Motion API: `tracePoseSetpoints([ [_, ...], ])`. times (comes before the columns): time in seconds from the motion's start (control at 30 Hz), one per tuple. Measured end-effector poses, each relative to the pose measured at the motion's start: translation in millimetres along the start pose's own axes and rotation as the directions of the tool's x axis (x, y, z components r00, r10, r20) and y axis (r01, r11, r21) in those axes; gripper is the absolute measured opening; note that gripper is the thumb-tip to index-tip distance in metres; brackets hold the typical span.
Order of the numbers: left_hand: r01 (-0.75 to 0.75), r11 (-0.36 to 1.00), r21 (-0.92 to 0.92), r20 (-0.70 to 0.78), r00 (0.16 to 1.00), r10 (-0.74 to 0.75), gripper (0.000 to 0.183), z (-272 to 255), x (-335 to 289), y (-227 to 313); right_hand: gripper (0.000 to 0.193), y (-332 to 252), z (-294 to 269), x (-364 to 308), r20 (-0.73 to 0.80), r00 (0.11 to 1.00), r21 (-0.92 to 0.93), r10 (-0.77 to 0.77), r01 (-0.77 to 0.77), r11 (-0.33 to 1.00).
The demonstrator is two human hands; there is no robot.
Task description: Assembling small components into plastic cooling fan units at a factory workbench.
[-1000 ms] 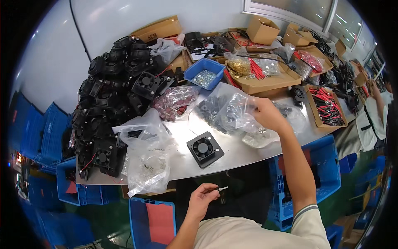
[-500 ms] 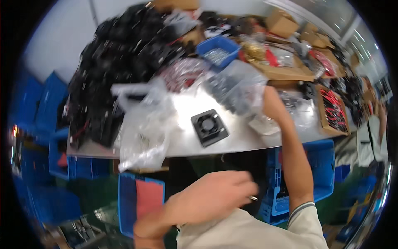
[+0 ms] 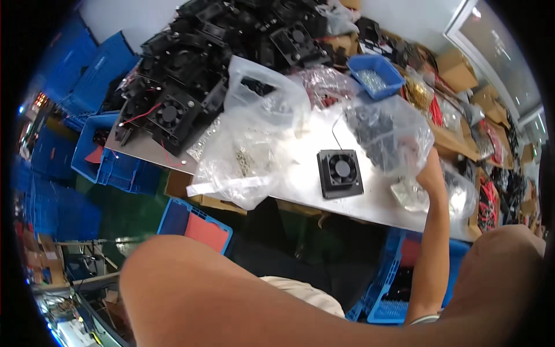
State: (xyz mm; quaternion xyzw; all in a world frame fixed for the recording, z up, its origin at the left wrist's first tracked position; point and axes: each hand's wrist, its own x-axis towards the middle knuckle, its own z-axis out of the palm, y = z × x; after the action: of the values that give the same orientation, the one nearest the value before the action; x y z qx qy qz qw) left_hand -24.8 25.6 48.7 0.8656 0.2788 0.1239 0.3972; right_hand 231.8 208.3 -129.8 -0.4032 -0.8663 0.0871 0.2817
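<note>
On the metal table lies a square black fan (image 3: 340, 173) with a round hub and a thin dark cable running from its far edge. To its right, my right hand (image 3: 426, 168) is at a clear plastic bag (image 3: 388, 136) of dark parts. Plastic veils its fingers, so their grip is unclear. Bare skin of my left arm (image 3: 231, 301) fills the lower edge, very close and blurred; the fingers cannot be made out. A second clear bag (image 3: 248, 156), holding small metal pieces, lies left of the fan.
Black fan units (image 3: 191, 75) are heaped at the far left. A blue bin (image 3: 376, 77) of small metal parts stands behind the bags, beside a bag of reddish parts (image 3: 326, 87). Blue crates (image 3: 215, 230) sit below the table edge. Cardboard boxes (image 3: 457, 69) line the right.
The view has swung, so the table sits tilted and further right. My left arm has come up close, covering the lower edge. My right hand remains at the bag of dark parts.
</note>
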Motion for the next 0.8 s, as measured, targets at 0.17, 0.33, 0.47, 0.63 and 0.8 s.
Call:
tracePoseSetpoints([
  [0.17,-0.001,0.998,-0.057,0.073,0.997,0.006,0.015,-5.9,-4.4,13.2,0.023,-28.4,-31.0,-1.2,0.131,0.904,0.159,0.407,-0.424,0.891],
  [0.33,-0.082,0.995,-0.055,0.144,0.986,0.089,0.014,-22.8,26.9,13.8,0.024,-1.8,-12.4,-9.3,0.093,0.962,0.128,0.257,-0.268,0.955],
  [0.47,-0.303,0.941,-0.152,0.01,0.951,0.308,0.015,14.6,28.7,-36.7,0.027,2.3,-23.4,-30.6,0.017,0.901,0.29,0.434,-0.42,0.86],
  [0.63,-0.166,0.244,-0.956,-0.222,0.95,-0.221,0.028,135.8,30.0,-132.9,0.026,-21.5,-35.1,-32.1,-0.211,0.787,0.735,0.58,-0.264,0.624],
  [0.8,-0.226,-0.318,-0.921,-0.15,0.958,-0.246,0.035,230.0,93.2,-136.9,0.022,-56.9,-47.3,-16.0,-0.243,0.659,0.946,0.712,0.0,0.323],
])
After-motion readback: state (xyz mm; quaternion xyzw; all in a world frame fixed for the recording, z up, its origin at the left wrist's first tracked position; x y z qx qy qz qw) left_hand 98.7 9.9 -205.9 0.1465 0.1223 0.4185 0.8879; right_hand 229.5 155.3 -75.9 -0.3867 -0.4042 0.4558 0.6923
